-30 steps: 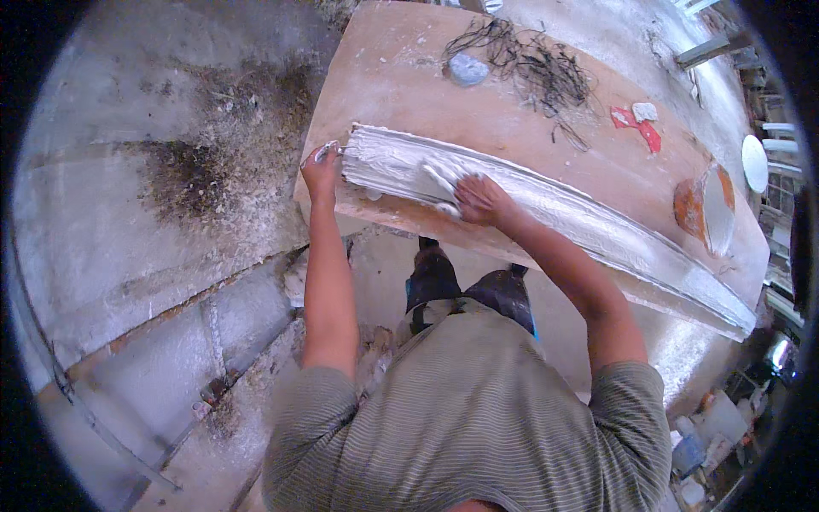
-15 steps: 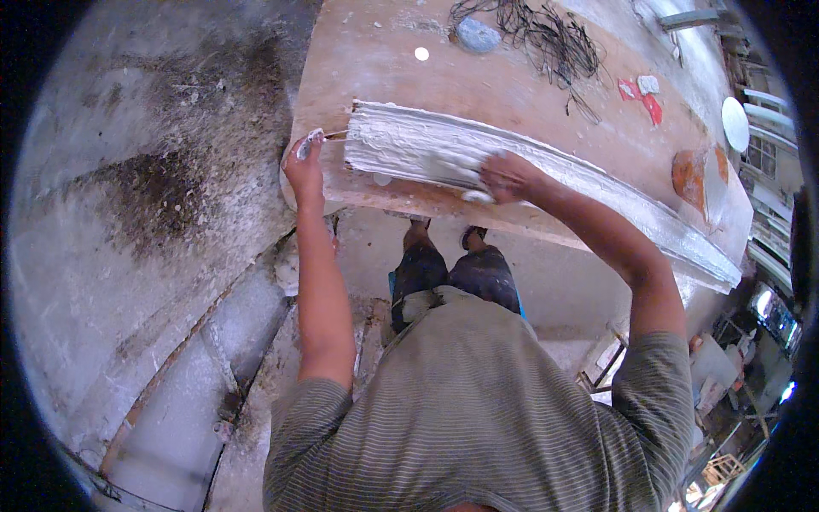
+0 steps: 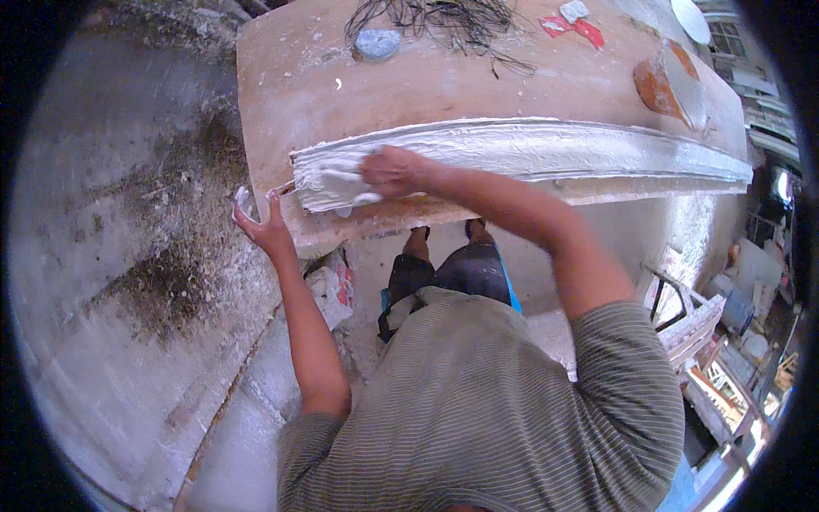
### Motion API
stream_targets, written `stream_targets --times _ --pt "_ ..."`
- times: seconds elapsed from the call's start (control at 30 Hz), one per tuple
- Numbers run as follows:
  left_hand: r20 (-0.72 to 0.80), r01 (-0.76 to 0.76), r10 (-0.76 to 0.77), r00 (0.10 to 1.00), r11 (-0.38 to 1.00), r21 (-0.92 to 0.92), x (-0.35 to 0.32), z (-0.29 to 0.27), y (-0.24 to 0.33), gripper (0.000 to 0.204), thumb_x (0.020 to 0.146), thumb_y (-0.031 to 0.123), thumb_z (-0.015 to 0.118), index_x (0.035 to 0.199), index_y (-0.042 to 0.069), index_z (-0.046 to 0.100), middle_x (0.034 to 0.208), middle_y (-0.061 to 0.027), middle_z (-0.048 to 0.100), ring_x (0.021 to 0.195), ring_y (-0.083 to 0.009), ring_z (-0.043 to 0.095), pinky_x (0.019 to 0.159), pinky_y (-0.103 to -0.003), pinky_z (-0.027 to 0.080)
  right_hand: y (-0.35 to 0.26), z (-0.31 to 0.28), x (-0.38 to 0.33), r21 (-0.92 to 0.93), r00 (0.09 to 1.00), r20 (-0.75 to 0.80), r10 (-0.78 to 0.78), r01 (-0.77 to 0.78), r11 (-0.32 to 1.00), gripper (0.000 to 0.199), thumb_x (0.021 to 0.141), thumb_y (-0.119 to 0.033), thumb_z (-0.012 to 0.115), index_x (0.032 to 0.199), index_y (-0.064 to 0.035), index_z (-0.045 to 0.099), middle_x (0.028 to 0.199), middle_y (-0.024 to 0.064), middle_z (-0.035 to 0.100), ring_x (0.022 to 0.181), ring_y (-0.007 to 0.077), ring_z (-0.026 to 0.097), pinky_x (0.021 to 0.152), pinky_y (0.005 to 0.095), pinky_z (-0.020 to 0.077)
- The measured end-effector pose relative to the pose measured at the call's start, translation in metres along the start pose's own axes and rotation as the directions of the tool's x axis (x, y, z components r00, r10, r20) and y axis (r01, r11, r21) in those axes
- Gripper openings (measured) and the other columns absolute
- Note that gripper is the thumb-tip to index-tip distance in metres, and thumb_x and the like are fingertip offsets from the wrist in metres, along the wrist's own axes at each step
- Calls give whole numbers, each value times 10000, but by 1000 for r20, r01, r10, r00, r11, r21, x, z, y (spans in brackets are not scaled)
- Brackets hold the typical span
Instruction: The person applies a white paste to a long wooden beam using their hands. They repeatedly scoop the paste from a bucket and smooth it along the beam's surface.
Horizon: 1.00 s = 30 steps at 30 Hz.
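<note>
A long moulding strip point(image 3: 512, 149) coated in wet white plaster lies along the near side of the board-topped table. My right hand point(image 3: 391, 172) rests palm down on the strip's left part. Its fingers are coated white and stretch leftward over the plaster, blending into it. Off the table's left edge is my left hand point(image 3: 264, 224), its thumb and fingers apart, with white paste on the fingertips. Between its thumb and the strip's left end, a thin pale strand point(image 3: 283, 186) sticks out; whether the thumb touches it is unclear.
At the table's far side lie a tangle of black wire point(image 3: 444, 21), a bluish-grey lump point(image 3: 377, 43) and a red wrapper point(image 3: 573, 30). An orange-brown, white-crusted container point(image 3: 665, 85) stands at the right. Frames and clutter point(image 3: 708, 341) fill the lower right.
My right hand has swept left along the strip toward its end. My left hand has come off the table's edge, its fingers spreading apart. The view has shifted, too.
</note>
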<state>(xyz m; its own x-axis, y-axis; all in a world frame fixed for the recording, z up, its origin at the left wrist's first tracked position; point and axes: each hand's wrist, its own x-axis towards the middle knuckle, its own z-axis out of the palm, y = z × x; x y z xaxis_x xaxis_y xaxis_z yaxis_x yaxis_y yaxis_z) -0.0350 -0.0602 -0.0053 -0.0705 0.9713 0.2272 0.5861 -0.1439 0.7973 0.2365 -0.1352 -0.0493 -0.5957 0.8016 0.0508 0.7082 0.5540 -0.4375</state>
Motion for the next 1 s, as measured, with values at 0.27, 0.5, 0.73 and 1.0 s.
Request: stream_targets --times 0.27,0.5,0.73,1.0 --pt "658 -455 395 641 886 -89 -16 41 45 529 839 182 622 1307 15 442 1406 -226 375 1287 -351 390 1013 -454 365 -9 -62 -173 -175 868 292 401 -363 915 227 734 -234 599 831 -32 635 846 129 602 823 316 616 666 430 522" --pt "910 -764 405 85 613 -201 -10 49 57 524 870 227 537 1341 34 413 1499 -151 249 1319 -326 352 1003 -436 390 -42 -17 -71 7 895 38 445 -445 895 173 751 -195 566 793 -33 613 860 133 588 831 286 618 622 414 519" --pt "920 -747 370 131 647 -154 -3 32 56 529 859 209 555 1329 10 417 1504 -146 242 1323 -339 341 1014 -438 382 -52 -26 -102 -76 919 -11 394 -394 916 166 763 -203 564 742 -45 609 817 106 592 819 267 628 614 404 521" --pt "947 -820 318 -42 531 -214 -15 72 83 612 865 289 552 1391 40 363 1532 -124 179 1355 -309 301 981 -433 420 -66 -51 -172 105 550 -135 824 -819 564 505 918 -358 461 1327 -65 434 873 154 648 836 362 636 749 527 499"
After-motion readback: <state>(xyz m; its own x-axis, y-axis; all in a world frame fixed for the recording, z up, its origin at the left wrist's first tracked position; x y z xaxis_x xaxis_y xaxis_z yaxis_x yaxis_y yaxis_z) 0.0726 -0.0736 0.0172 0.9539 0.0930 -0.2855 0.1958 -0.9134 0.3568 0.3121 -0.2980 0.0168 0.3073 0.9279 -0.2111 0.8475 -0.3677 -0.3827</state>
